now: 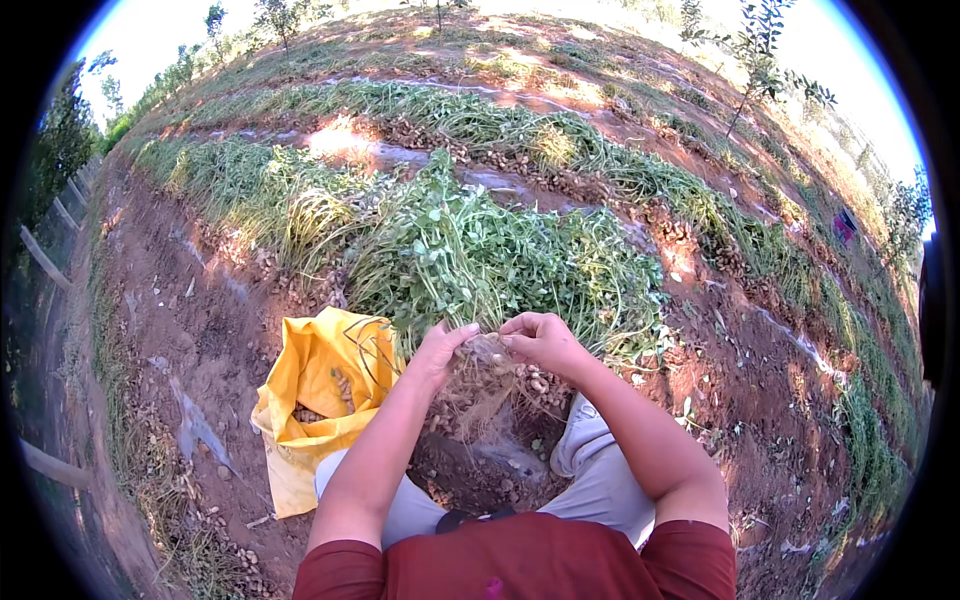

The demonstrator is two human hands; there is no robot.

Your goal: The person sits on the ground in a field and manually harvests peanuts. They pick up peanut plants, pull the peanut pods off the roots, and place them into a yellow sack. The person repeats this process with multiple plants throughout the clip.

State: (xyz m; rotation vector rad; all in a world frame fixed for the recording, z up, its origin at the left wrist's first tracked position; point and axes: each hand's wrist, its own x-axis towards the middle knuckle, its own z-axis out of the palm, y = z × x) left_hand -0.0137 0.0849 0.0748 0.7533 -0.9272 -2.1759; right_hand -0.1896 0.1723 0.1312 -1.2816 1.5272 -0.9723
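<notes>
My left hand (438,352) grips the stem bases of a bunch of uprooted peanut plants (454,266), its thumb lying across the top. The green leaves point away from me, and tangled pale roots (480,405) hang towards my lap. At the root end, the thumb and forefinger of my right hand (546,345) are pinched together on something small that I cannot make out. Peanut pods (537,384) show among the roots beneath that hand. Left of my left forearm stands a yellow sack (300,360), its mouth wide and some peanut pods (309,414) inside.
More pulled peanut plants (577,262) are heaped just beyond my hands. Rows of them (480,124) cross the reddish soil. Strips of plastic film (196,424) lie on the ground. Wooden posts (46,259) line the left side, and a young tree (754,67) grows at the right.
</notes>
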